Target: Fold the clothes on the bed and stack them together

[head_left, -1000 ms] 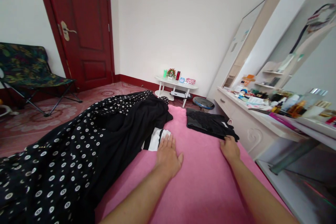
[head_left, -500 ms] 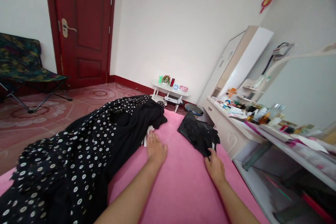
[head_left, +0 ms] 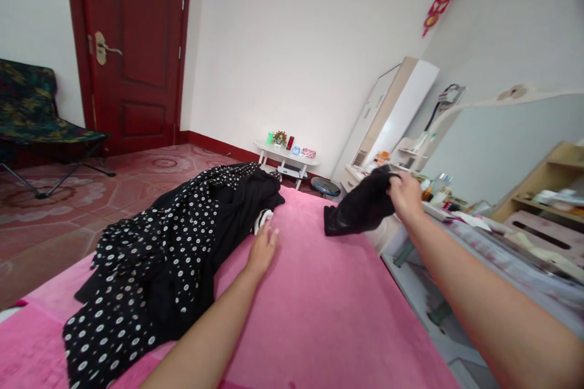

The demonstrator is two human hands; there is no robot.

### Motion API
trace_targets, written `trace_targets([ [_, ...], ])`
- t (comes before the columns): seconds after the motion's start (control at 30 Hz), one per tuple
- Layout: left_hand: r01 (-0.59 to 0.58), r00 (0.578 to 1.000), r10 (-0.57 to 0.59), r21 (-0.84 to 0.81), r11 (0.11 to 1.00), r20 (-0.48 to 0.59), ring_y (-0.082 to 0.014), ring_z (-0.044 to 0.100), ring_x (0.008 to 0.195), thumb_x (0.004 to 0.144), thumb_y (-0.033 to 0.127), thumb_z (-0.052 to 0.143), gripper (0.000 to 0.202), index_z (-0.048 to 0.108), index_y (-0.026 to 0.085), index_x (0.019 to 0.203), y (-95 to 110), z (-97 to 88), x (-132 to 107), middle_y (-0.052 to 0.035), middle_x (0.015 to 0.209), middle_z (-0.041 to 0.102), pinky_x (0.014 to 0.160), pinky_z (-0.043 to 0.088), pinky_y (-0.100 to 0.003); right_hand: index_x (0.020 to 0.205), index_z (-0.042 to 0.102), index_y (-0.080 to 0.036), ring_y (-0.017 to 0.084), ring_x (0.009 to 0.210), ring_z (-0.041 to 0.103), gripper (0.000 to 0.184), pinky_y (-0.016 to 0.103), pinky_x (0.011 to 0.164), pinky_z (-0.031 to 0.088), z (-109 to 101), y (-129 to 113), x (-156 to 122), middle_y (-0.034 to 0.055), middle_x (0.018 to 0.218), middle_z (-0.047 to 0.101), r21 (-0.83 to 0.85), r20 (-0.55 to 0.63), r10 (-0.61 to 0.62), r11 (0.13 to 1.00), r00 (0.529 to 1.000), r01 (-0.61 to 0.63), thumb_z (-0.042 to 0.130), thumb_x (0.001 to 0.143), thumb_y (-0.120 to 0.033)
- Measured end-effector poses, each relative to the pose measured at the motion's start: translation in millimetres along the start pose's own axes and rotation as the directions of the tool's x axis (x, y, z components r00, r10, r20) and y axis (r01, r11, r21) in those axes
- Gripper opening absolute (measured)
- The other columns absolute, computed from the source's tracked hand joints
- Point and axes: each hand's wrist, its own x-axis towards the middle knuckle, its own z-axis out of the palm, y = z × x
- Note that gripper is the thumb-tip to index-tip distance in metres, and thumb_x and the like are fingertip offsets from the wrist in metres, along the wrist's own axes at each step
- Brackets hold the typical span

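Note:
My right hand (head_left: 405,193) is closed on one end of a small black garment (head_left: 360,206) and holds it up over the right side of the pink bed cover (head_left: 319,298). The garment hangs down to the left, bunched and a little blurred; its exact kind cannot be told. My left hand (head_left: 263,250) is open on the cover, fingers stretched forward. Just beyond its fingertips, a white piece with dark bands (head_left: 263,219) pokes out from under a black dress-like garment with white dots (head_left: 182,243), which lies crumpled along the left side of the bed.
To the right stands a dressing table (head_left: 483,243) with a mirror and many bottles. Past the bed's far end are a low white table (head_left: 292,157) and a round dark item (head_left: 325,186). A folding chair (head_left: 41,115) is near the red door (head_left: 132,55) at left.
My right hand has lifted the black garment off the bed, moving up and away. My left hand has shifted slightly, its fingers now beside the white piece. The view has turned a little right.

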Motion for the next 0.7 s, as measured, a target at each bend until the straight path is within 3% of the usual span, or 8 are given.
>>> trace_targets([
  [0.07, 0.027, 0.994, -0.054, -0.251, 0.968, -0.098, -0.019, 0.04, 0.131, 0.095, 0.046, 0.026, 0.053, 0.039, 0.016, 0.137, 3.7, -12.9, 4.6, -0.0102, 0.142, 0.044, 0.108, 0.033, -0.035, 0.115, 0.06, -0.016, 0.015, 0.094, 0.063, 0.044, 0.027, 0.074, 0.048, -4.3, -44.2, -9.0, 0.0057, 0.107, 0.067, 0.213, 0.115, -0.119, 0.973, 0.986, 0.093, 0.026, 0.089, -0.025],
  [0.1, 0.046, 0.99, -0.092, -0.364, 0.93, -0.11, -0.0195, 0.043, 0.129, 0.095, 0.049, 0.023, 0.056, 0.037, 0.017, 0.138, 5.4, -21.4, 7.5, -0.0107, 0.141, 0.045, 0.106, 0.036, -0.036, 0.119, 0.056, -0.017, 0.017, 0.096, 0.063, 0.039, 0.03, 0.076, 0.049, -5.3, -63.4, -18.4, 0.0065, 0.114, 0.064, 0.512, 0.273, -0.228, 0.857, 0.935, 0.059, 0.034, 0.088, -0.026],
  [0.2, 0.091, 0.99, -0.138, -0.617, 0.782, -0.029, -0.0203, 0.049, 0.124, 0.094, 0.055, 0.007, 0.066, 0.027, 0.016, 0.143, 8.5, -51.5, 19.1, -0.0134, 0.141, 0.045, 0.099, 0.044, -0.038, 0.113, 0.057, -0.021, 0.015, 0.078, 0.068, 0.033, 0.031, 0.07, 0.053, -0.8, -96.4, -51.9, 0.0036, 0.109, 0.067, 0.741, 0.454, -0.404, 0.666, 0.795, -0.085, 0.051, 0.082, -0.032],
  [0.3, 0.137, 0.99, -0.083, -0.641, 0.755, 0.113, -0.0198, 0.049, 0.125, 0.09, 0.057, -0.007, 0.074, 0.027, 0.019, 0.144, 7.8, -73.5, 29.9, -0.0128, 0.141, 0.045, 0.097, 0.045, -0.038, 0.101, 0.059, -0.018, 0.018, 0.071, 0.068, 0.029, 0.035, 0.07, 0.054, 27.1, -81.7, -77.6, 0.0066, 0.097, 0.07, 0.803, 0.427, -0.309, 0.562, 0.85, -0.199, 0.053, 0.08, -0.036],
  [0.4, 0.166, 0.973, -0.067, -0.471, 0.866, 0.219, -0.0218, 0.049, 0.125, 0.09, 0.063, 0.011, 0.07, 0.035, 0.021, 0.141, 6.6, -69.9, 28.8, -0.0115, 0.138, 0.049, 0.096, 0.044, -0.04, 0.087, 0.063, -0.016, 0.023, 0.086, 0.067, 0.027, 0.041, 0.085, 0.051, 80.5, -31.8, -101.7, 0.0099, 0.09, 0.071, 0.695, 0.271, -0.111, 0.71, 0.956, -0.115, 0.053, 0.077, -0.039],
  [0.53, -0.042, 0.954, 0.033, 0.025, 0.999, 0.297, -0.0263, 0.05, 0.122, 0.085, 0.055, 0.043, 0.055, 0.057, 0.021, 0.126, 14.6, -33.1, 5.0, -0.01, 0.131, 0.056, 0.101, 0.039, -0.041, 0.12, 0.057, -0.012, 0.027, 0.123, 0.048, 0.051, 0.045, 0.105, 0.035, 149.3, 35.7, -150.8, 0.0139, 0.129, 0.056, 0.36, 0.276, -0.112, 0.933, 0.955, 0.005, 0.051, 0.078, -0.041],
  [0.63, -0.25, 0.936, 0.119, 0.386, 0.888, 0.331, -0.0293, 0.047, 0.123, 0.09, 0.046, 0.035, 0.046, 0.063, 0.023, 0.119, 26.6, -10.1, -13.0, -0.0107, 0.13, 0.056, 0.102, 0.034, -0.047, 0.129, 0.052, -0.014, 0.025, 0.13, 0.041, 0.053, 0.044, 0.108, 0.031, 174.5, 58.9, -184.8, 0.0119, 0.137, 0.049, 0.217, 0.301, -0.1, 0.976, 0.948, 0.034, 0.036, 0.089, -0.044],
  [0.7, -0.305, 0.923, 0.133, 0.477, 0.824, 0.361, -0.0298, 0.045, 0.125, 0.092, 0.043, 0.03, 0.048, 0.059, 0.024, 0.124, 32.6, -4.4, -17.9, -0.0114, 0.134, 0.052, 0.102, 0.033, -0.049, 0.13, 0.052, -0.016, 0.024, 0.131, 0.039, 0.053, 0.044, 0.108, 0.031, 180.4, 62.8, -196.6, 0.0109, 0.138, 0.048, 0.165, 0.284, -0.089, 0.985, 0.955, 0.043, 0.029, 0.092, -0.045],
])
